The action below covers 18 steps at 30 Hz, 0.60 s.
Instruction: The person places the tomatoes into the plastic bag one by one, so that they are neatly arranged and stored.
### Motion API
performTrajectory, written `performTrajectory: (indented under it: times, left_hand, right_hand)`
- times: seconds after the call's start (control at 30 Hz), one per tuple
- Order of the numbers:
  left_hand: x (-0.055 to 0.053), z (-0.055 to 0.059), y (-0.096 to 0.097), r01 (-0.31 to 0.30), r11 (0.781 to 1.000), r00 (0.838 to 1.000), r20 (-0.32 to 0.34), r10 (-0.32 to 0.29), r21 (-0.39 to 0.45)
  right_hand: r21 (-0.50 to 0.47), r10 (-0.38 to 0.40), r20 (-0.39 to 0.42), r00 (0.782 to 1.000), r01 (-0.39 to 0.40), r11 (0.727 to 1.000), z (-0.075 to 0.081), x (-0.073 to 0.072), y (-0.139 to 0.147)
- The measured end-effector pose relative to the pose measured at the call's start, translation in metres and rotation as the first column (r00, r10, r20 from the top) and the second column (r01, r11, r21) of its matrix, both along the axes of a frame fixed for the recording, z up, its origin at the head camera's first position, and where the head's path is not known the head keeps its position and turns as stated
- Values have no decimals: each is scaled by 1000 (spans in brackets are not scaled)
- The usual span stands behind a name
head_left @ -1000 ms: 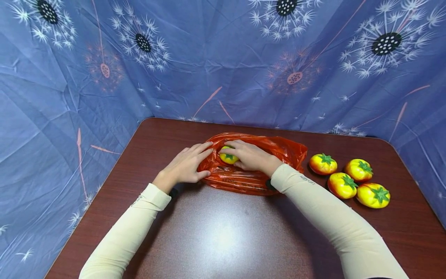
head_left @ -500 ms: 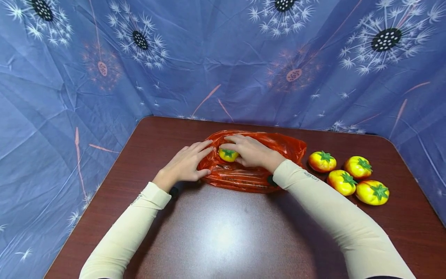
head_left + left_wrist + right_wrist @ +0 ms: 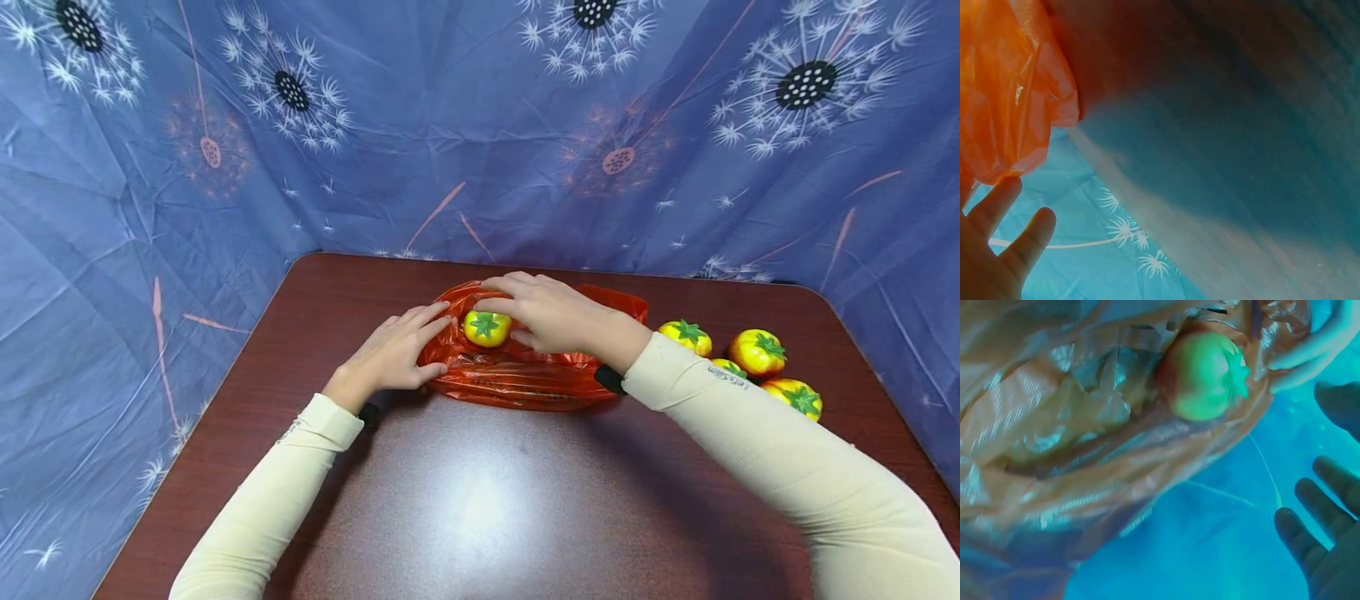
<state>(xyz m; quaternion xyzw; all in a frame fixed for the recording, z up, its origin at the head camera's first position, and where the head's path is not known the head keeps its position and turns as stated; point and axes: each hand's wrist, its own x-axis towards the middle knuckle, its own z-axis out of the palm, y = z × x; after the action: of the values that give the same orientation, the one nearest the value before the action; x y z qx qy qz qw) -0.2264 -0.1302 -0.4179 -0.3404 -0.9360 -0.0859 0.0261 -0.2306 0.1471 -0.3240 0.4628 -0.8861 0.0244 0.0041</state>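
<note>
A red plastic bag (image 3: 525, 385) lies spread on the table with its mouth open upward. In it, toward the left end, sits a glossy yellow tomato (image 3: 487, 328) with a green star-shaped top. My left hand (image 3: 393, 354) has its fingers spread at the bag's left rim; the left wrist view shows its fingertips (image 3: 1010, 185) right at the bag's edge. Over the bag's middle is my right hand (image 3: 555, 315), fingers loosely extended and apart from the tomato. In the right wrist view those fingers (image 3: 1300, 540) hold nothing, and the tomato rests within the bag's folds.
Several more yellow-red tomatoes (image 3: 757, 353) lie close together at the right of the brown table (image 3: 450, 492), partly covered by my right sleeve (image 3: 750, 433). A blue dandelion-print curtain (image 3: 450, 125) hangs behind and to the left of the table.
My right hand has let go of the tomato and drawn back to the right and up, leaving it in the bag. The left hand stays at the bag's left rim.
</note>
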Motion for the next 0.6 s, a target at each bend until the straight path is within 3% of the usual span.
performTrajectory:
  times: [0.33, 0.6]
  left_hand:
    - [0, -1, -1, -4, 1000, 1000, -1, 4, 3]
    - [1, -1, 0, -21, 1000, 1000, -3, 21, 4]
  right_hand:
    - [-93, 27, -96, 995, -36, 995, 15, 19, 47]
    - [-171, -94, -92, 991, 78, 982, 21, 26, 100]
